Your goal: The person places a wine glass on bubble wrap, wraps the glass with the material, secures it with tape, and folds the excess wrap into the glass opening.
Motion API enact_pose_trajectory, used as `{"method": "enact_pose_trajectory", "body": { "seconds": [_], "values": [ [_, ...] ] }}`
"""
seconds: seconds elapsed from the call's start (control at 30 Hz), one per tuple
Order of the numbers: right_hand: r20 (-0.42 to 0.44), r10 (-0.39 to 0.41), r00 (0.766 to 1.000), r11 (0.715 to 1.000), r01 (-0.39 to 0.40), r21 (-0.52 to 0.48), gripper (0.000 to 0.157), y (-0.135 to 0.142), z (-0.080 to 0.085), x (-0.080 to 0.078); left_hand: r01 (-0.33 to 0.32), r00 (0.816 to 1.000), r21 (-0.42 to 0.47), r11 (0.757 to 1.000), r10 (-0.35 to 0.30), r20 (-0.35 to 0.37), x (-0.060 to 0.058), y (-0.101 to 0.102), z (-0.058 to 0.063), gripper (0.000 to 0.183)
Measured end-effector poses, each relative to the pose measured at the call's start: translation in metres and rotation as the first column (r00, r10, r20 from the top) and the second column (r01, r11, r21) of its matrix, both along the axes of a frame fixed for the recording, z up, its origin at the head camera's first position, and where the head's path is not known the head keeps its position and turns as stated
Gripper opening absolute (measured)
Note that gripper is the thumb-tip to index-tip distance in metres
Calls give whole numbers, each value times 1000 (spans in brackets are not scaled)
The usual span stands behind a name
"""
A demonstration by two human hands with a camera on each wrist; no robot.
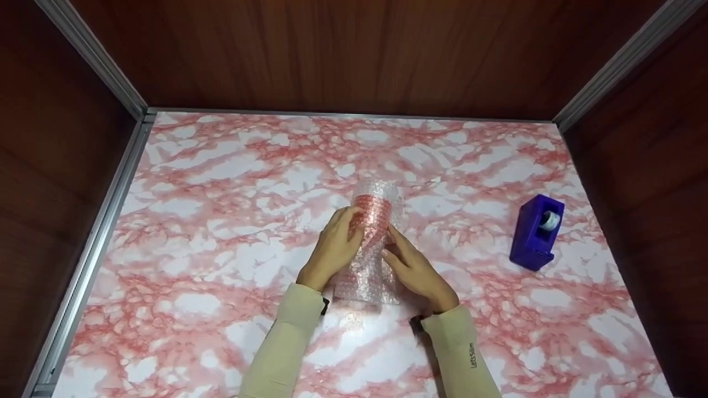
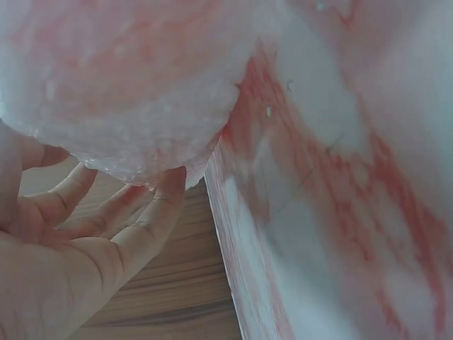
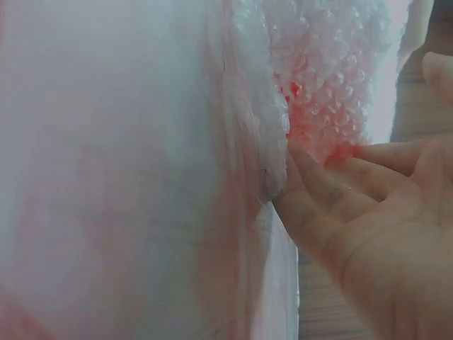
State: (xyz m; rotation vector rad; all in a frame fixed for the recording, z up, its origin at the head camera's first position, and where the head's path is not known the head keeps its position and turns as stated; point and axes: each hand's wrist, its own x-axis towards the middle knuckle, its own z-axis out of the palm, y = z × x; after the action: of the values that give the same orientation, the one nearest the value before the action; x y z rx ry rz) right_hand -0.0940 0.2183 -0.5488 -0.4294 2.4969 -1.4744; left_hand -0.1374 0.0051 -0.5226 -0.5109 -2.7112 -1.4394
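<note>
A red cylindrical object shows through clear bubble wrap in the middle of the table; what kind of object it is, I cannot tell. The wrap goes round it and extends past both its ends. On the left side of the bundle, my left hand holds it with fingers and thumb curved against the wrap. My right hand grips the wrap along the right side, its fingertips at the layered edge. Close up in the right wrist view, bumpy bubble wrap lies over red beside the fingers.
A purple tape dispenser with a roll of tape stands at the right of the table. Pink-and-white marbled covering spreads over the tabletop. Dark wood panels with metal edging enclose the back and both sides.
</note>
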Motion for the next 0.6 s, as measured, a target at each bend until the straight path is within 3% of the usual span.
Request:
{"method": "enact_pose_trajectory", "body": {
  "seconds": [0.23, 0.6],
  "values": [
    [25, -33, 999, 998, 31, 63, 72, 1, 3, -1, 24, 999, 5, 1000, -24, -48, 3, 4, 0, 39],
    [43, -49, 998, 999, 49, 8, 69, 2, 2, -3, 38, 996, -84, 996, -44, -73, 7, 13, 1, 42]
  ]
}}
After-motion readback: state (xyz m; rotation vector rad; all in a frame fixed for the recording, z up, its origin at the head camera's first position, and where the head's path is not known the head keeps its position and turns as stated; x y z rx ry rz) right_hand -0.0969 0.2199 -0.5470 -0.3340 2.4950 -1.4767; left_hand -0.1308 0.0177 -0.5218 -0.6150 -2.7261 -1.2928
